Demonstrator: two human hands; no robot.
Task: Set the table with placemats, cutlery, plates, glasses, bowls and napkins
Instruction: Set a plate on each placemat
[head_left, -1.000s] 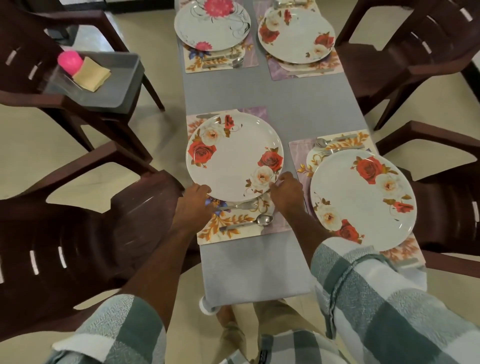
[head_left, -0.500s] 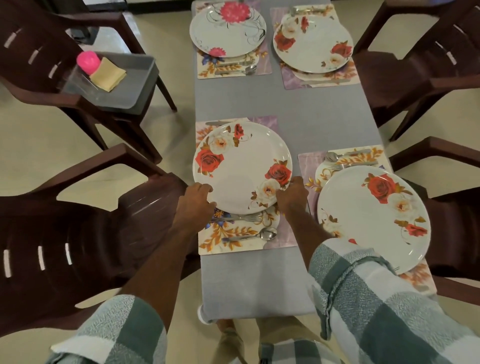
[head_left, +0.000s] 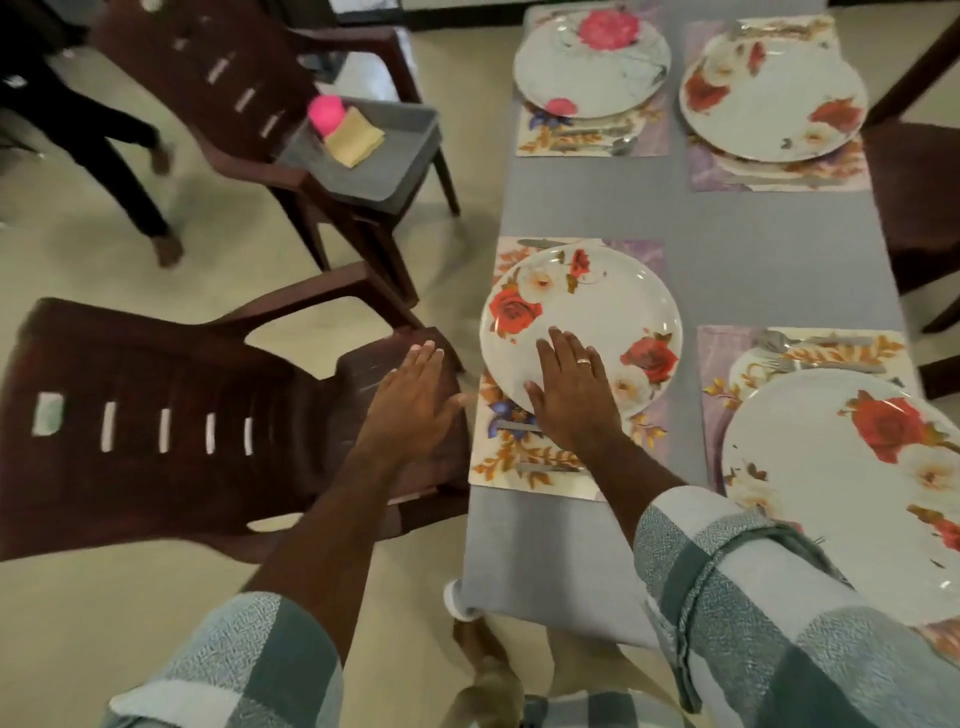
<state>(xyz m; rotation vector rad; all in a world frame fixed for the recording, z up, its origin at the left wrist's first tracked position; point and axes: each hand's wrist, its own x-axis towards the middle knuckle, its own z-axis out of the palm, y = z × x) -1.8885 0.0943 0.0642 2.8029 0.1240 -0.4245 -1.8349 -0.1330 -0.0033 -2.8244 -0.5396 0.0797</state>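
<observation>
The near-left rose plate (head_left: 582, 325) lies on a floral placemat (head_left: 524, 467) at the near left of the grey-clothed table (head_left: 727, 260); the right hand (head_left: 571, 397) lies over the plate's near edge with fingers straight and close together, thumb spread, gripping nothing, and whether the palm touches the plate cannot be told. The left hand (head_left: 413, 402) is flat and relaxed, fingers together, over the seat of a dark brown plastic chair (head_left: 171, 415) just beside the table edge, apart from the plate. Cutlery handles (head_left: 545, 467) show on the placemat beneath the right wrist. Another rose plate (head_left: 841, 488) sits on the near-right placemat, two more plates (head_left: 592, 57) (head_left: 774, 88) at the far end. On a farther chair a grey tray (head_left: 384, 161) holds a pink cup (head_left: 325, 111) and a folded yellow napkin (head_left: 356, 137)
</observation>
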